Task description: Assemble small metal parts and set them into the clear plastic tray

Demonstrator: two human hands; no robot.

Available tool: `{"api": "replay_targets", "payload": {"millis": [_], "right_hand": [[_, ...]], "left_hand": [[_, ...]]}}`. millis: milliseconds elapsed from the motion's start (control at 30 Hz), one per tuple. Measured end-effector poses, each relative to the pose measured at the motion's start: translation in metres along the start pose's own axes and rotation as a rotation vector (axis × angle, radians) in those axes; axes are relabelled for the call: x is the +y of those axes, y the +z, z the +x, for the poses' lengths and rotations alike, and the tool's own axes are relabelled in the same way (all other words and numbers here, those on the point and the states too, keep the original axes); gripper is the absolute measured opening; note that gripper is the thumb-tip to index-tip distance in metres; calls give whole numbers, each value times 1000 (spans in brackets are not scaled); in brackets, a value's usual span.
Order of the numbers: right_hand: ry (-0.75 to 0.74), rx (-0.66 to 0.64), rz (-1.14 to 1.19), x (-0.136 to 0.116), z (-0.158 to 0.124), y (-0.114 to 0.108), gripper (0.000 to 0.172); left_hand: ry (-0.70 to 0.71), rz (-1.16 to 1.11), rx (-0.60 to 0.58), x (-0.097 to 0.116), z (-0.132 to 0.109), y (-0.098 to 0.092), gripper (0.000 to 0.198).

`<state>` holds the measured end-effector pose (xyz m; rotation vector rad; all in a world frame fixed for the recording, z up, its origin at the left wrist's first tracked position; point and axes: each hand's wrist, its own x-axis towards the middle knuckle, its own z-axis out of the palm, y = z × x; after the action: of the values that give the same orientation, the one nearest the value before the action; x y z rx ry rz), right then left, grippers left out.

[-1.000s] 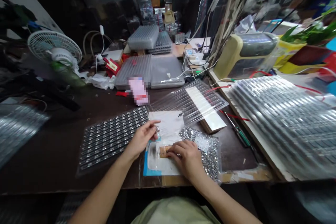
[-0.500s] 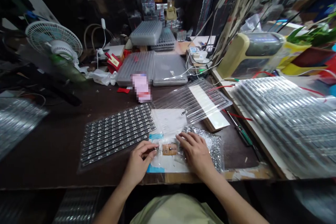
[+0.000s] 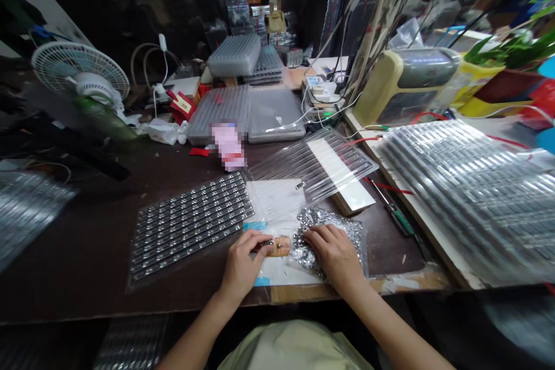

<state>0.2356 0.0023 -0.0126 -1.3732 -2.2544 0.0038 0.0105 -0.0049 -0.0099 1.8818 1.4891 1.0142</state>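
Note:
My left hand pinches a small metal part at the edge of a small tan circuit board. The board lies on a clear plastic sleeve over a white paper sheet. My right hand rests on a crumpled silver bubble bag, its fingers curled into the material. The bag's left edge comes close to the board. A dark LED strip panel lies left of my left hand, not touching it.
A clear ribbed tray holding a white strip lies beyond the paper. A green-handled screwdriver sits to the right. Tall stacks of clear trays fill the right side, and grey trays and a desk fan stand behind.
The silver bag has been pulled left and crumpled under my right hand, partly over the sleeve. My left hand has moved right, closer to the board.

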Motion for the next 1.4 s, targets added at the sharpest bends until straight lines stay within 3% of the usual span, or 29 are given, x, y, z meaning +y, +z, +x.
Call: {"api": "replay_targets", "payload": {"millis": [167, 533, 700, 933, 1233, 1400], "right_hand": [[79, 126, 175, -2, 1, -2, 13], [107, 133, 301, -8, 1, -6, 16], [156, 65, 297, -22, 7, -1, 9], [117, 16, 216, -46, 19, 15, 7], [119, -22, 265, -49, 20, 17, 11], [64, -46, 145, -43, 18, 15, 19]], "left_hand": [[56, 76, -37, 3, -2, 6, 15], [84, 211, -53, 9, 0, 10, 14], [47, 105, -51, 8, 1, 12, 14], [-61, -142, 97, -1, 6, 5, 12], [-74, -173, 78, 0, 6, 6, 13], [-79, -175, 81, -1, 5, 6, 15]]}}
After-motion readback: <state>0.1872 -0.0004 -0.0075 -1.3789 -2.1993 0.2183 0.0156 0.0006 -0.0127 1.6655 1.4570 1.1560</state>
